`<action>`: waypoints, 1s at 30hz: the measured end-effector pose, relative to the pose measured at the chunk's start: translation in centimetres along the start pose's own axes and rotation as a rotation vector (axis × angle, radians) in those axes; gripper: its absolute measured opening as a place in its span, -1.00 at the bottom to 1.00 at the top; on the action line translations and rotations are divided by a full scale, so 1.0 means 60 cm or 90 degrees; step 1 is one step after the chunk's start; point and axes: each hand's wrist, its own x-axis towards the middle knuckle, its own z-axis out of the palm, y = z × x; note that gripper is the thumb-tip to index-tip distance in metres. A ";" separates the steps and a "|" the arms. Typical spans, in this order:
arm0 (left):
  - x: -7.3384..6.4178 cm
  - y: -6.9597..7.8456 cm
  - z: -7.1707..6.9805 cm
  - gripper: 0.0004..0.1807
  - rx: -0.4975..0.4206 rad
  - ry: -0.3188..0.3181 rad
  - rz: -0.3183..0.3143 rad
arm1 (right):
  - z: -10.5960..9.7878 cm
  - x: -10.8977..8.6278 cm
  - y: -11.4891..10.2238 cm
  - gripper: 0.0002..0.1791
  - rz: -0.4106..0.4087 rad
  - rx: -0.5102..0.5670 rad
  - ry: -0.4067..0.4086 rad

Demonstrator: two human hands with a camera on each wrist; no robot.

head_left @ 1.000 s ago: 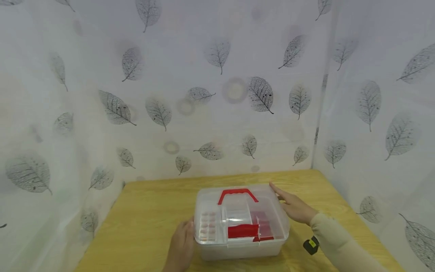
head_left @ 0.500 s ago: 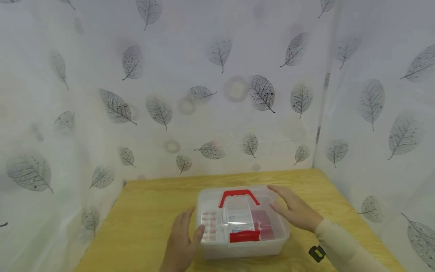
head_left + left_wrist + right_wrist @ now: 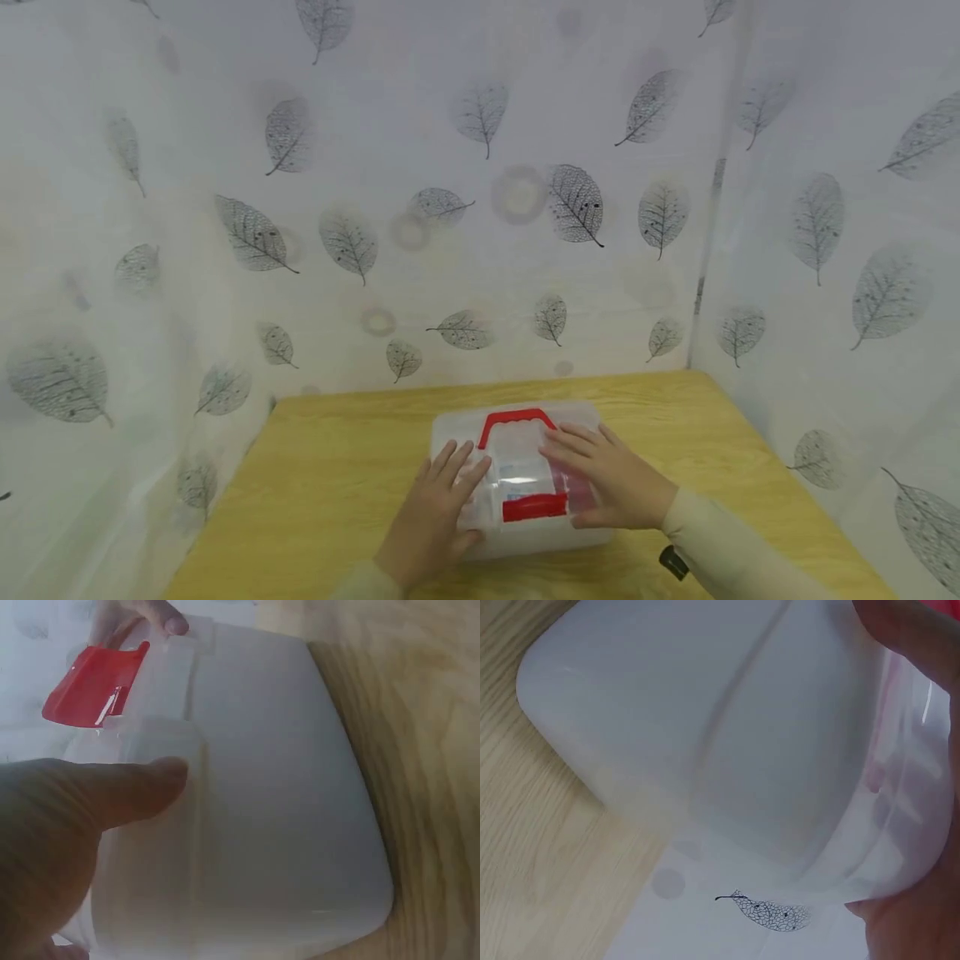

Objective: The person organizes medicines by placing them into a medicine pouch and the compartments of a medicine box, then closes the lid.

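A white plastic storage box [image 3: 540, 546] with a see-through lid sits on the wooden table. On its lid are a red carry handle [image 3: 517, 414] and, at the front, a red latch [image 3: 535, 507]. My left hand [image 3: 431, 521] rests on the left part of the lid, fingers extended and spread, its thumb [image 3: 142, 791] at the front rim. Over the lid's right part lies my right hand [image 3: 615, 479], fingers extended toward the handle, thumb near the latch's right side. In the left wrist view, the latch flares outward from the box. Through the lid a pink item [image 3: 577, 492] shows.
Wooden tabletop [image 3: 337, 483] extends around the box. A pale curtain [image 3: 465, 250] printed with grey leaves closes off the back and both sides. Below my right sleeve [image 3: 735, 533] is a small dark object [image 3: 672, 562].
Both hands have moved from the box's sides inward onto the lid. The blister pack seen through the lid's left part is now covered by my left hand.
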 end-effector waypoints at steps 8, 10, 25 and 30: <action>0.026 -0.041 0.016 0.03 0.018 0.000 -0.009 | 0.029 0.035 0.036 0.11 -0.024 -0.067 0.010; 0.029 -0.046 0.018 0.03 0.021 0.006 -0.008 | 0.033 0.041 0.040 0.12 -0.021 -0.074 0.007; 0.040 -0.054 0.018 -0.09 0.025 0.028 -0.014 | 0.039 0.047 0.035 0.13 -0.001 -0.146 0.009; 0.042 -0.052 0.021 -0.15 0.008 0.043 -0.024 | 0.044 0.037 0.019 0.08 -0.042 -0.181 0.021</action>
